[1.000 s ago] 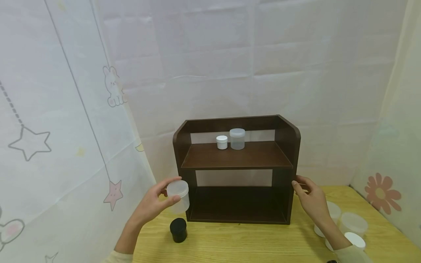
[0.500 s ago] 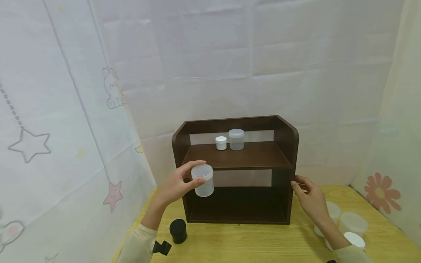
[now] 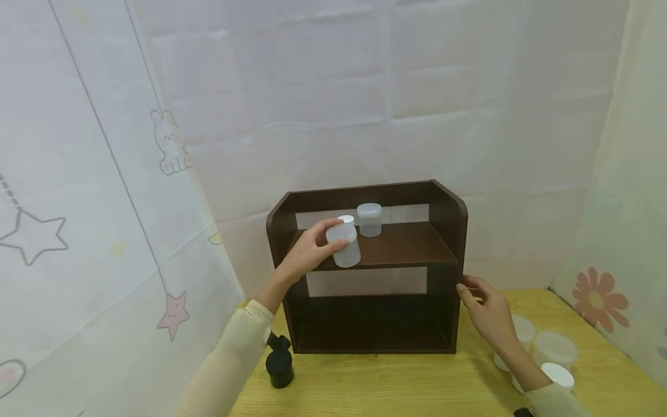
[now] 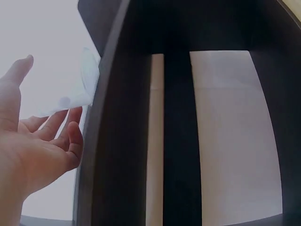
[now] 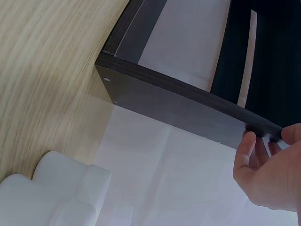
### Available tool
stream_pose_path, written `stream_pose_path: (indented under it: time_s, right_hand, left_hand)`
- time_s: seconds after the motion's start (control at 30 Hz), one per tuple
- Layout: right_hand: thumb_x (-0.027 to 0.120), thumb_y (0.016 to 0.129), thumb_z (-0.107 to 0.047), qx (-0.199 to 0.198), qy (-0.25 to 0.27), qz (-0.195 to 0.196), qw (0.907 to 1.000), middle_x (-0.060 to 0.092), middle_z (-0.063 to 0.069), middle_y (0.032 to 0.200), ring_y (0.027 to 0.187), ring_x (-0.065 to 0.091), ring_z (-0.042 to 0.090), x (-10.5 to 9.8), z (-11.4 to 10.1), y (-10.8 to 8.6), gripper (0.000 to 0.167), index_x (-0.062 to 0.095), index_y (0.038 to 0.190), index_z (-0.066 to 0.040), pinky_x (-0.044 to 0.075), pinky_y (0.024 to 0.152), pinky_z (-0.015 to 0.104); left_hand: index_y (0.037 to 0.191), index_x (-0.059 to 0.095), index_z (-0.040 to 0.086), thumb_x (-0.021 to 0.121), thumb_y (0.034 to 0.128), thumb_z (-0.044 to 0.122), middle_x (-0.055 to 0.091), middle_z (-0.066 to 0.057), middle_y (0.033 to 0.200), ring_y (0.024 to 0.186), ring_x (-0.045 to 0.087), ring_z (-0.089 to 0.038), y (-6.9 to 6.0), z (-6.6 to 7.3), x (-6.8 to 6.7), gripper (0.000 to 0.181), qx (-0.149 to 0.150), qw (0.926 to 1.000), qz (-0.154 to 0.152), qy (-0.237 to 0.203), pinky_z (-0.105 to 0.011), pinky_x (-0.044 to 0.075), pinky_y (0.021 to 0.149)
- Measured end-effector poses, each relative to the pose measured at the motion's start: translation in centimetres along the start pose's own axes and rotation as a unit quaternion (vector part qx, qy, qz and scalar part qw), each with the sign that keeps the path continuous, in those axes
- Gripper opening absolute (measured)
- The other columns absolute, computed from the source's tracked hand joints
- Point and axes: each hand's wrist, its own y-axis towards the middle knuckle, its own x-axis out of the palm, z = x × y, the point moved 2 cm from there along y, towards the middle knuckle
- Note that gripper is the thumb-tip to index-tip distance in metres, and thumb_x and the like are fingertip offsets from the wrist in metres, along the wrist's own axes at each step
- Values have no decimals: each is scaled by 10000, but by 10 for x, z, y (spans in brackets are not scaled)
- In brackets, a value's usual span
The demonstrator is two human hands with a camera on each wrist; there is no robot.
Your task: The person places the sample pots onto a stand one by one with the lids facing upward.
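Note:
My left hand (image 3: 308,250) grips a translucent lidded jar (image 3: 347,253) between thumb and fingers, raised in front of the upper board of a dark brown two-tier shelf (image 3: 406,246). Behind it, a small white jar (image 3: 345,220) is partly hidden. Beside that stands a second translucent jar (image 3: 370,221) on the same board. In the left wrist view, the held jar (image 4: 87,77) shows washed out at the shelf's edge. My right hand (image 3: 488,315) pinches the shelf's right side panel (image 5: 174,108), thumb at its front edge and fingers along the outer face.
A black lidded jar (image 3: 279,372) stands on the wooden table (image 3: 375,385), left of the shelf's front. Several white and translucent jars (image 3: 556,348) cluster at the right, partly behind my right forearm. Fabric sheets (image 3: 292,104) hang behind and at both sides.
My left hand has moved up and rightward with the translucent jar, from beside the shelf's left side to the upper board's front. My right hand keeps its hold on the side panel.

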Motion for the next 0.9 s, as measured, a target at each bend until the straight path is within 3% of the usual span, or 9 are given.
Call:
stream_pose_path:
  time_s: [0.23, 0.6, 0.63, 0.8, 0.9]
  right_hand:
    - [565, 1061, -340, 4, -4, -17, 10000, 637, 179, 1298, 1024, 590, 35, -1, -4, -1, 463, 605, 1375, -2, 420, 813, 90]
    - [565, 1061, -332, 47, -7, 33, 10000, 641, 183, 1288, 1081, 624, 317, 0, -6, -3, 451, 614, 1362, 0, 424, 815, 103]
    - [567, 1060, -334, 55, -1, 41, 10000, 642, 181, 1289, 1081, 625, 311, 0, -6, -2, 451, 615, 1361, -2, 424, 815, 104]
    - [587, 1053, -315, 24, 107, 78, 9999, 652, 177, 1271, 1011, 602, 25, 4, -6, -2, 435, 620, 1358, -5, 435, 799, 96]
    - [593, 1052, -305, 19, 162, 85, 9998, 656, 180, 1262, 1008, 617, 54, 9, -8, -3, 431, 621, 1357, -3, 438, 794, 92]
  left_hand:
    - [1525, 466, 162, 721, 908, 546, 641, -34, 1205, 1045, 646, -187, 29, -6, 8, 770, -253, 9992, -66, 318, -410, 550, 822]
    - [1489, 502, 118, 733, 903, 533, 588, -40, 1289, 1067, 617, -217, 52, -6, 15, 754, -648, 9944, 152, 823, -387, 544, 811]
    - [1483, 508, 117, 737, 902, 528, 586, -40, 1294, 1072, 615, -219, 54, -5, 15, 747, -698, 9939, 176, 840, -387, 542, 817]
    - [1453, 530, 103, 753, 904, 492, 601, -70, 1274, 1084, 617, -235, 60, -3, 13, 709, -831, 9912, 287, 991, -388, 544, 830]
    - [1438, 537, 85, 750, 909, 484, 614, -90, 1266, 1073, 626, -240, 61, -6, 11, 696, -835, 9884, 384, 1206, -392, 544, 830]
